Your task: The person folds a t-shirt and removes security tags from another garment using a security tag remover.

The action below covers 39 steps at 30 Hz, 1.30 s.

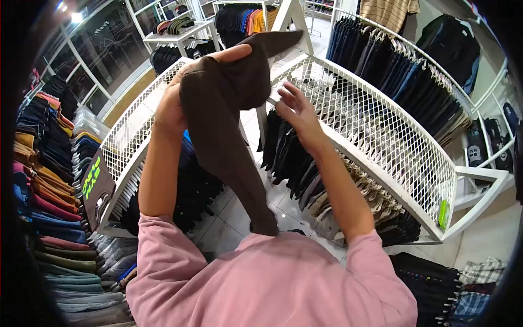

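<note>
A dark brown garment [212, 120] hangs in front of my chest, folded over on itself. One long narrow part, like a sleeve or trouser leg, drops toward my shirt, and a pointed end sticks out to the upper right. Gripping it at its upper left is my left hand [175, 101], with the fingers partly hidden behind the cloth. My right hand [297, 109] is raised to the right of the garment, apart from it, with fingers loosely bent and spread and nothing in them.
White mesh-topped racks stand at left [131, 122] and right [381, 125], with hanging clothes beneath. A green object [443, 214] lies on the right rack's near end. Folded clothes [57, 196] fill the far left. Hanging trousers [392, 68] line the back right. Tiled floor [223, 229] shows between the racks.
</note>
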Available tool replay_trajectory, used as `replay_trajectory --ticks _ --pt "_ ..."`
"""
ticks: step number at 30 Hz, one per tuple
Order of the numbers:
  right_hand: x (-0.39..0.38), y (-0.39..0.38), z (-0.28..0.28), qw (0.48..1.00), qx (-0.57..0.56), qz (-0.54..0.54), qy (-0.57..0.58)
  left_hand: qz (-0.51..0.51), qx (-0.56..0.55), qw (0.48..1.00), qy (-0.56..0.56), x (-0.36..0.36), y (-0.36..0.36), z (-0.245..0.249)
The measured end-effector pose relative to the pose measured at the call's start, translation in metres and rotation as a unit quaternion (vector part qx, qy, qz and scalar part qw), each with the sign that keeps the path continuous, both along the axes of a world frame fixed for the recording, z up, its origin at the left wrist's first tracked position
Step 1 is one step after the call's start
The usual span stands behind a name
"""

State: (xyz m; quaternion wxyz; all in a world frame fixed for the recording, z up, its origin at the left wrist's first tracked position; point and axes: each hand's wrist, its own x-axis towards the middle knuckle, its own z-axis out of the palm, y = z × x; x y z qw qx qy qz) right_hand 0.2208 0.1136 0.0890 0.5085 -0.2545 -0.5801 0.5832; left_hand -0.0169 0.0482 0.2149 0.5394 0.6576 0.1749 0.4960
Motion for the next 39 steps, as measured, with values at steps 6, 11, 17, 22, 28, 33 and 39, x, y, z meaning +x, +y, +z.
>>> replay_trajectory --ticks 6,11,17,22,28,33,39 --pt "-0.036 0.006 0.004 0.955 -0.109 0.094 0.261 -0.002 -0.014 0.995 -0.094 -0.003 -0.007 -0.004" --pt "-0.025 0.000 0.029 0.988 -0.027 -0.047 0.144 0.006 -0.095 0.978 -0.187 -0.049 -0.009 -0.006" --pt "-0.013 -0.017 0.054 0.986 0.085 -0.139 0.042 0.334 -0.092 0.933 0.099 -0.028 0.006 -0.052" --pt "0.033 -0.029 0.037 0.975 0.121 -0.185 0.009 0.146 -0.176 0.973 0.021 0.021 0.044 -0.113" --pt "0.108 -0.071 0.009 0.930 0.096 -0.352 0.030 0.109 -0.081 0.987 0.082 0.151 0.047 -0.023" --pt "0.117 -0.108 -0.040 0.915 0.005 -0.396 0.072 0.045 0.058 0.993 0.097 0.213 0.055 -0.008" --pt "0.128 -0.113 -0.086 0.861 0.035 -0.489 -0.133 0.005 0.080 0.989 0.120 0.233 0.061 0.019"
